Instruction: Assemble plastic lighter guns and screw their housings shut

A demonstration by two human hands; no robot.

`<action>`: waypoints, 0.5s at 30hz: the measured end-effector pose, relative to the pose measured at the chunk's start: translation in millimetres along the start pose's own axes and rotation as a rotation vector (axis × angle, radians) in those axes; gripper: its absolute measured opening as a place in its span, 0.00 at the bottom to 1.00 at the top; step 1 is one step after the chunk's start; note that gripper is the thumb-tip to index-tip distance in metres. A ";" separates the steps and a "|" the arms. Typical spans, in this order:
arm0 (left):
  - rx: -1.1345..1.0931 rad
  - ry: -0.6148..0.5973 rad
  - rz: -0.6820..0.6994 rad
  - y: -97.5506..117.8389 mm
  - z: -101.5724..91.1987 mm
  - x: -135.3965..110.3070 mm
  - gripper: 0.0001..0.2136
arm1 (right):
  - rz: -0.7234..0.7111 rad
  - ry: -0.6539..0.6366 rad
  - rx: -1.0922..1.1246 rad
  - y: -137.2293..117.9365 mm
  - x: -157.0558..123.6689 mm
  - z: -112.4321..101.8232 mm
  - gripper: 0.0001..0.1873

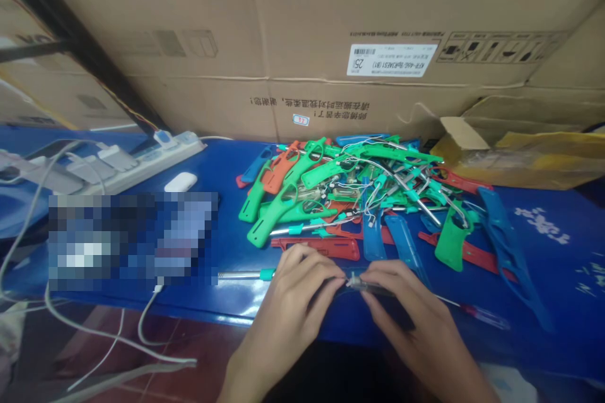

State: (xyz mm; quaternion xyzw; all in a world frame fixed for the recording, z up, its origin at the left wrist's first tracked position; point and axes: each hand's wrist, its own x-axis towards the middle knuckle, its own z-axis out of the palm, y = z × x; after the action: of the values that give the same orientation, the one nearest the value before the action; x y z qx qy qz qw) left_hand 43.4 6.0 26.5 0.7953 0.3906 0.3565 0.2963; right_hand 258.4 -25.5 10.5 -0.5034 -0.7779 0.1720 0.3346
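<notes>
The fingers (333, 277) of the left hand (293, 308) are bent and closed in a pinch on a small pale part (355, 282). This part sits just at the end of a dark flat piece (380, 291). The fingers (378, 272) of the right hand (416, 321) are closed over this dark piece and hold it from above. The fingertips of both hands nearly touch each other. Both things are at the near edge of the blue table (222, 170), directly in front of the person.

At 9 o'clock from the hands, a thin metal rod (239, 275) with a green tip lies flat on the table, touching the left hand. At 3 o'clock, a thin tool with a red handle (482, 315) lies near the right hand.

At 12 o'clock, near the hands, there is a loose pile of plastic handles (359, 195) in green, orange-red and blue, mixed with metal rods and thin wires.

At 10 o'clock, well apart, a white power strip (155, 157) with plugs lies on the table, and a small white oval thing (180, 182) is beside it. White cables (118, 334) hang over the table edge at 8 o'clock.

Behind the pile stands a big cardboard box (302, 44) with a white label. At 2 o'clock a yellow bag (534, 160) lies against it.
</notes>
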 end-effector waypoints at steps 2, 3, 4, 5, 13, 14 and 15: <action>-0.004 0.001 0.004 -0.1 0.1 -0.1 0.06 | 0.000 0.001 -0.004 0.0 0.4 0.2 0.08; -0.005 -0.001 0.005 -0.1 0.1 -0.1 0.06 | -0.001 0.002 -0.006 0.0 0.6 0.3 0.08; -0.006 0.000 0.005 -0.2 -0.1 -0.1 0.06 | -0.004 0.003 -0.010 0.1 0.8 0.6 0.08; -0.006 0.000 0.001 -0.3 -0.3 0.0 0.05 | -0.009 0.003 -0.014 0.2 1.0 0.8 0.08; 0.020 -0.015 -0.031 -0.7 -2.0 0.6 0.06 | -0.026 0.023 -0.022 -0.3 0.7 2.6 0.10; 0.025 -0.012 -0.031 -0.7 -1.9 0.5 0.06 | -0.031 0.023 -0.020 -0.4 0.5 2.8 0.10; 0.028 -0.008 -0.031 -0.8 -1.7 0.2 0.06 | -0.035 0.021 -0.017 -0.5 0.3 3.1 0.10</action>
State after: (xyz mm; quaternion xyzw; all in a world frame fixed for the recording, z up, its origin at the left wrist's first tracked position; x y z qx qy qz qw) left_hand 41.8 6.9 27.0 0.7947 0.4067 0.3432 0.2921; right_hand 255.8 -25.2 8.6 -0.4941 -0.7845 0.1540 0.3415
